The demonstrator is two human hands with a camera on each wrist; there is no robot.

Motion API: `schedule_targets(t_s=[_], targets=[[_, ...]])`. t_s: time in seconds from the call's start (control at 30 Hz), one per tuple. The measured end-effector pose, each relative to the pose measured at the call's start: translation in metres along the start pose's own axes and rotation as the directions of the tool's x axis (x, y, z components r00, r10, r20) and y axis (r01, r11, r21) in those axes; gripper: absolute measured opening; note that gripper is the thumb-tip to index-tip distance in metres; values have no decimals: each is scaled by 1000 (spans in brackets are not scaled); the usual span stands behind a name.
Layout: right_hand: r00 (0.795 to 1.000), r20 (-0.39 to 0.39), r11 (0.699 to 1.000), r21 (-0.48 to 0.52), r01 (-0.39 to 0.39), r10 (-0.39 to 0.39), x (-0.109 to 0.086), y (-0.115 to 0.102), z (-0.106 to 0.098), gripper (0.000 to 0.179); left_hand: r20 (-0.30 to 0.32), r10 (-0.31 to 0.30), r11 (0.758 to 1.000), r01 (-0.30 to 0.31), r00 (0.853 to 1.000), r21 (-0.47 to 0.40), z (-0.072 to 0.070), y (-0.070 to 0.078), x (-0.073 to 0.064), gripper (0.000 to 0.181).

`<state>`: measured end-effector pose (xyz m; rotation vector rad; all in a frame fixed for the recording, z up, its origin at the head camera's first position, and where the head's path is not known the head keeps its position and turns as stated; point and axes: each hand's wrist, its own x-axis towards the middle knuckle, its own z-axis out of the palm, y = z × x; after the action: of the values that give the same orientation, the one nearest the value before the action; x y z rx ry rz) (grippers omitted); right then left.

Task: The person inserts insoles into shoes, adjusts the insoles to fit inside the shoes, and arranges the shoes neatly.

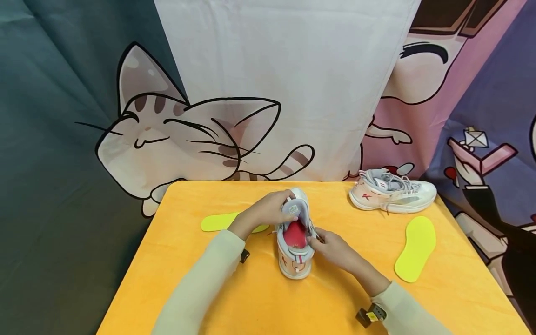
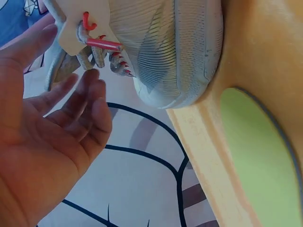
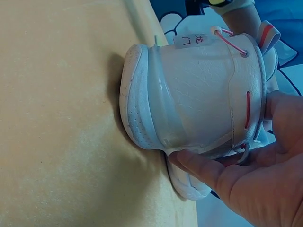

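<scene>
A white sneaker (image 1: pixel 295 270) stands on the table in the middle of the head view, heel toward me. Inside its opening a red insole or lining (image 1: pixel 295 235) shows. My left hand (image 1: pixel 272 208) holds the tongue (image 1: pixel 296 209) between thumb and fingers from the far left side. On the right side of the collar, my right hand (image 1: pixel 337 251) grips the shoe, thumb at the inner edge and fingers along the outer wall. The right wrist view shows those fingers (image 3: pixel 203 168) touching the sneaker's side, near the sole.
A yellow-green insole (image 1: pixel 217 222) lies left of the shoe, partly behind my left forearm. Another yellow-green insole (image 1: pixel 416 249) lies on the right. The second white sneaker (image 1: pixel 393 193) rests on its sole at the back right of the yellow table (image 1: pixel 259 298). A printed cloth (image 1: pixel 293 83) hangs behind.
</scene>
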<state>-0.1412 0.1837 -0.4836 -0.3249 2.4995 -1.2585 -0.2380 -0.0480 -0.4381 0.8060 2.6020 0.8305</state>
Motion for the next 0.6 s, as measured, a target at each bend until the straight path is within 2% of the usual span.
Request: schedule_targets(t_s=[0.13, 0.33, 0.47, 0.6], targets=[[1000, -3, 1000, 7, -6, 6, 0, -1, 1, 48, -22, -8, 1000, 8, 1000, -7, 1, -9, -16, 58], [1000, -3, 998, 54, -21, 21, -2, 2, 1, 53, -115, -31, 998, 25, 993, -50, 3, -28, -36, 59], [999, 37, 991, 137, -10, 5, -5, 6, -2, 55, -173, -56, 996, 42, 983, -83, 7, -43, -49, 53], [999, 43, 984, 177, 6, -14, -7, 12, -8, 53, -226, -110, 992, 94, 968, -81, 8, -59, -60, 45]])
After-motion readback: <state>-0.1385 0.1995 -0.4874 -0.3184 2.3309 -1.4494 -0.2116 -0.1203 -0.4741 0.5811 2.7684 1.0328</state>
